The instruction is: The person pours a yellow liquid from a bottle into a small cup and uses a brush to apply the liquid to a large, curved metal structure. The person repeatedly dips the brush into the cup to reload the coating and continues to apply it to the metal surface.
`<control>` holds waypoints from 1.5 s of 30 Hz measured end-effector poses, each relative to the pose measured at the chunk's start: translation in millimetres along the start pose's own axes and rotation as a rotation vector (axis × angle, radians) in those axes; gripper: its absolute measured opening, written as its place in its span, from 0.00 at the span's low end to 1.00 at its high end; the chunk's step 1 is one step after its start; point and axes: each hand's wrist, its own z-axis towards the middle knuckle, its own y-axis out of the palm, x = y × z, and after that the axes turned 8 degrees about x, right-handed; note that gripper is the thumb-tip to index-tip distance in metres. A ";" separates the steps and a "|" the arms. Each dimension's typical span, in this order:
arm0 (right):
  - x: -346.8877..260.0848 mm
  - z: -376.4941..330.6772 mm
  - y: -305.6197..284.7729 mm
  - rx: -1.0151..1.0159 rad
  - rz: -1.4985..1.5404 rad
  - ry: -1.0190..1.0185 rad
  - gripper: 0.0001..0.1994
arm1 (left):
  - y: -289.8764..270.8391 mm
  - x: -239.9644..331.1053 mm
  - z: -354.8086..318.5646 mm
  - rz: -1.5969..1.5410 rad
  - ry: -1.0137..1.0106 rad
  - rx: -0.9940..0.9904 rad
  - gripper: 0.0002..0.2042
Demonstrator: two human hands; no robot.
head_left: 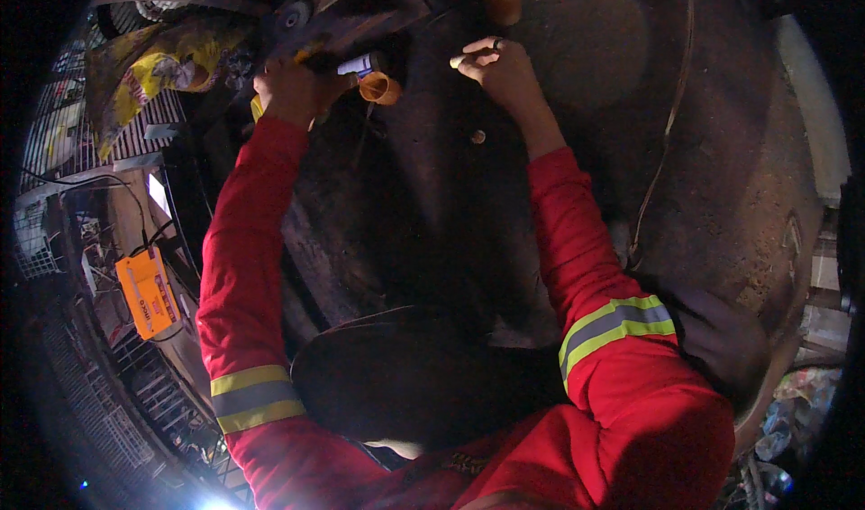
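Note:
My left hand (293, 94) is closed at the upper left, thumb toward the right. At its fingertips are an orange cup (379, 88), its mouth tilted to the right, and a blue and white cylinder (359, 65) with a dark end. Bits of yellow show around that hand; what they belong to is hidden. Further right, my right hand (501, 67) pinches a small pale piece (457, 61), too small to name. Below and between the hands, a small round disc (478, 137) lies on the dark, worn surface (432, 186). Both my arms wear red sleeves with reflective bands.
A bottle of orange-brown liquid (502, 1) stands at the top, beyond my right hand. A yellow bag (171, 73) lies at the far left, above an orange box (149, 292). A thin cord (667, 136) runs down the right side. Metal grating (63, 104) lines the left edge.

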 end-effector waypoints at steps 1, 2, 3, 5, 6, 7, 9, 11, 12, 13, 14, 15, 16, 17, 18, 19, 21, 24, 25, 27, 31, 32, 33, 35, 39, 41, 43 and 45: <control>3.8 0.6 -1.2 0.012 -0.021 -0.029 0.11 | -1.0 2.4 1.2 -0.014 0.007 0.012 0.47; 3.8 0.5 -0.3 0.021 -0.035 -0.060 0.11 | -3.0 1.2 0.6 -0.022 0.007 0.023 0.47; 3.8 0.7 0.4 0.031 -0.048 -0.090 0.11 | 2.2 2.0 1.7 -0.017 -0.007 0.073 0.46; 1.5 1.9 1.8 0.026 -0.093 -0.074 0.11 | 10.4 3.9 4.3 -0.034 -0.016 0.156 0.44; -0.8 2.0 2.3 0.023 -0.116 -0.065 0.11 | 13.3 4.8 5.3 -0.055 -0.011 0.188 0.43; -2.9 1.3 2.3 0.009 -0.089 -0.024 0.11 | 15.5 4.9 6.2 -0.076 -0.007 0.220 0.42; -12.7 -1.9 -0.7 -0.022 -0.043 0.060 0.12 | 12.1 12.2 5.9 -0.033 0.030 0.195 0.40; -6.0 -1.5 4.6 -0.014 0.043 0.045 0.13 | 11.6 16.9 7.5 0.013 0.041 0.188 0.39; -3.3 -1.1 5.7 -0.010 0.085 0.035 0.13 | 13.5 19.1 10.8 0.037 0.034 0.195 0.38; -0.3 -1.5 5.9 -0.011 0.107 0.021 0.13 | 15.0 20.8 11.9 0.062 0.026 0.201 0.38; -1.7 -3.4 5.7 -0.012 0.124 0.010 0.13 | 18.3 23.6 11.3 0.082 0.012 0.223 0.38; -3.4 -4.8 5.9 -0.012 0.141 -0.002 0.13 | 21.2 26.3 10.6 0.102 -0.003 0.245 0.38; -3.5 -5.9 6.8 -0.011 0.134 0.003 0.13 | 23.9 28.4 10.1 0.123 -0.018 0.267 0.38; -2.3 -6.8 6.9 -0.006 0.126 0.007 0.13 | 21.8 30.5 9.0 0.132 -0.023 0.243 0.38; -0.9 -7.5 6.3 -0.001 0.118 0.012 0.13 | 19.2 31.9 7.6 0.142 -0.027 0.220 0.38; 0.6 -7.8 5.1 -0.001 0.115 0.017 0.13 | 17.7 33.7 6.9 0.150 -0.031 0.197 0.38; -3.2 -7.7 5.6 -0.010 0.121 0.024 0.13 | 21.5 28.2 7.1 0.165 -0.020 0.168 0.39; -7.6 -9.9 3.5 -0.009 0.123 0.020 0.13 | 24.4 27.4 5.8 0.163 -0.031 0.153 0.39; -8.2 -10.3 3.7 -0.011 0.145 0.023 0.13 | 25.1 27.9 5.1 0.159 -0.040 0.153 0.39; -5.1 -9.4 3.8 -0.014 0.186 0.029 0.13 | 33.0 28.8 6.5 0.136 -0.055 0.211 0.39; -2.0 -9.6 6.2 -0.026 0.224 0.074 0.12 | 54.4 23.4 10.7 0.037 -0.020 0.301 0.38; -5.9 -11.5 4.6 -0.031 0.215 0.086 0.12 | 54.0 23.0 11.9 0.057 -0.036 0.246 0.37; -9.0 -12.9 3.9 -0.037 0.206 0.098 0.12 | 53.1 24.3 14.1 0.078 -0.053 0.191 0.37; -5.8 -11.8 4.3 -0.031 0.060 -0.067 0.11 | 50.6 27.6 14.7 0.113 -0.067 0.136 0.35; 0.9 -10.1 3.1 -0.034 -0.080 -0.369 0.11 | 39.0 32.3 13.3 0.147 -0.057 0.101 0.33; 2.6 -7.9 4.1 -0.042 -0.089 -0.368 0.11 | 38.3 32.1 15.6 0.153 -0.065 0.099 0.33; 5.2 -5.8 4.4 -0.053 -0.063 -0.309 0.11 | 43.0 34.7 21.2 0.163 -0.084 0.129 0.33; 7.9 -6.5 5.0 -0.065 -0.005 -0.193 0.11 | 44.3 36.0 22.6 0.175 -0.065 0.121 0.32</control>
